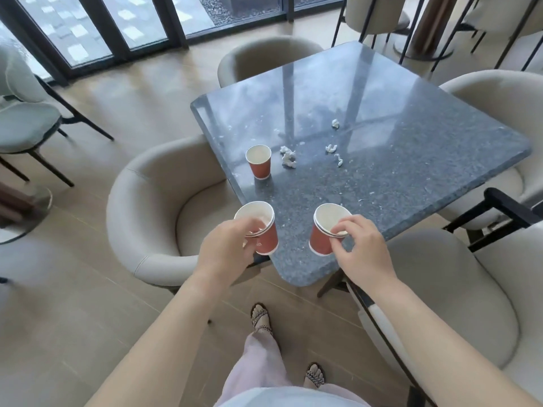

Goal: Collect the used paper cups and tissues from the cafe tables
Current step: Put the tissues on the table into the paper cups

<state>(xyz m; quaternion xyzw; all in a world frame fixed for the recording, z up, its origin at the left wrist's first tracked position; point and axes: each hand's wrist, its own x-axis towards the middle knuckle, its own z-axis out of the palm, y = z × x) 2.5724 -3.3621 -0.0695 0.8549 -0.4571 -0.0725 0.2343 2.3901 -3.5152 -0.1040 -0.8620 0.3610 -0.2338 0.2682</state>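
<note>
While L hand (pixel 232 245) grips cup stack (pixel 263 239) by rim at table (pixel 411 177) near corner, R hand (pixel 363 248) pinches rim of 2nd stack (pixel 321 240) w/ fingertips. Lone cup (pixel 258 163) upright further in; crumpled tissues (pixel 288 157) scattered just beyond, mid-table.

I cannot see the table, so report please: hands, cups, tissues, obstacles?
Left hand holds left cup stack; right hand holds right cup stack. Single cup upright on table, crumpled tissues scattered beside it. Nothing in the way.
</note>
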